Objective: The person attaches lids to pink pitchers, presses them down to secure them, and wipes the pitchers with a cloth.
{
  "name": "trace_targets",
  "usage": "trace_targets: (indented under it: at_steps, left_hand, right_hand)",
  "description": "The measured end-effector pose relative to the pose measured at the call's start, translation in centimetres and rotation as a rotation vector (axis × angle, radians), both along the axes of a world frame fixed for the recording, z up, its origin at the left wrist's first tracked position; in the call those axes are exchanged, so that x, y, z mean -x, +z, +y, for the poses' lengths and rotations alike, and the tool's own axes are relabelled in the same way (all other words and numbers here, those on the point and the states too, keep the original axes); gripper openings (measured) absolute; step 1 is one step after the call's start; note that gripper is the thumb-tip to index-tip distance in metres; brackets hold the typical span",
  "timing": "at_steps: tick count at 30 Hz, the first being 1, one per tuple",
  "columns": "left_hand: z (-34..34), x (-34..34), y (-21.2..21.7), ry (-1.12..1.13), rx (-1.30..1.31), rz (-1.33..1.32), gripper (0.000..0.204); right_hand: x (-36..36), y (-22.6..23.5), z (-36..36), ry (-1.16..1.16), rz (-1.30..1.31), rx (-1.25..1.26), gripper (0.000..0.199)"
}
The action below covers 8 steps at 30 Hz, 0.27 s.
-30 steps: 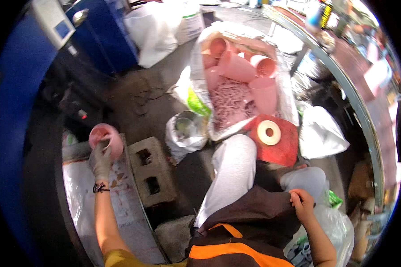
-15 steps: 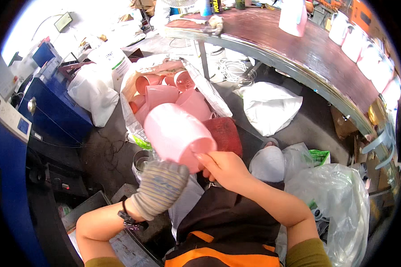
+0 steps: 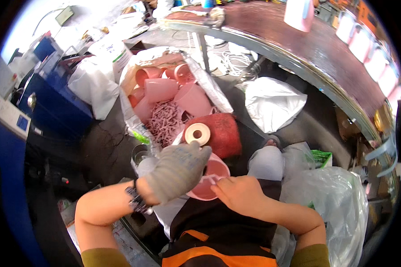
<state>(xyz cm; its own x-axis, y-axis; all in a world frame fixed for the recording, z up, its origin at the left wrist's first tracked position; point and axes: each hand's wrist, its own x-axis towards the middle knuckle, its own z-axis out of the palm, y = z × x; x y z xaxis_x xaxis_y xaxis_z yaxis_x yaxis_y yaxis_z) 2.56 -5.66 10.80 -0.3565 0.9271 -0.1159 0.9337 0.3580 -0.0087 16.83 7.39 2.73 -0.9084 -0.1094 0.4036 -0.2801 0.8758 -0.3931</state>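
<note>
A pink plastic container (image 3: 219,167) is held over my lap with its open mouth facing up toward me. My left hand (image 3: 179,169), in a grey knit glove, is closed on the container's left side and hides part of it. My bare right hand (image 3: 243,193) pinches at the near right of the rim, where a thin pale strip of pink plastic crosses the mouth. Whether a small tool is in those fingers I cannot make out. Just beyond the glove is a cream ring-shaped roll (image 3: 197,134) against a red padded block (image 3: 223,133).
An open white sack (image 3: 206,86) ahead holds several pink containers (image 3: 160,90) and curly pink plastic shavings (image 3: 165,120). A white bag (image 3: 274,104) lies under the long table (image 3: 263,31), which carries a row of pink containers. Clear plastic bags (image 3: 334,204) sit at right, a blue cabinet (image 3: 53,98) at left.
The pink container has come down and nearer my lap, its mouth turned up toward me. Shavings in the sack and the cream roll now show where it covered them.
</note>
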Motion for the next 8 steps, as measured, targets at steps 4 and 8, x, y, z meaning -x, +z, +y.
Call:
trace_targets:
  at_steps: [4, 8]
  left_hand:
    - [-0.1, 5.7, -3.0, -0.002, 0.194, -0.245, 0.028]
    - [-5.1, 7.7, 0.1, 0.084, -0.213, -0.655, 0.033]
  right_hand:
    - [1.7, -1.8, -0.9, 0.004, 0.154, 0.025, 0.019]
    - [2.2, 4.0, -2.2, 0.11, 0.374, 0.155, 0.018]
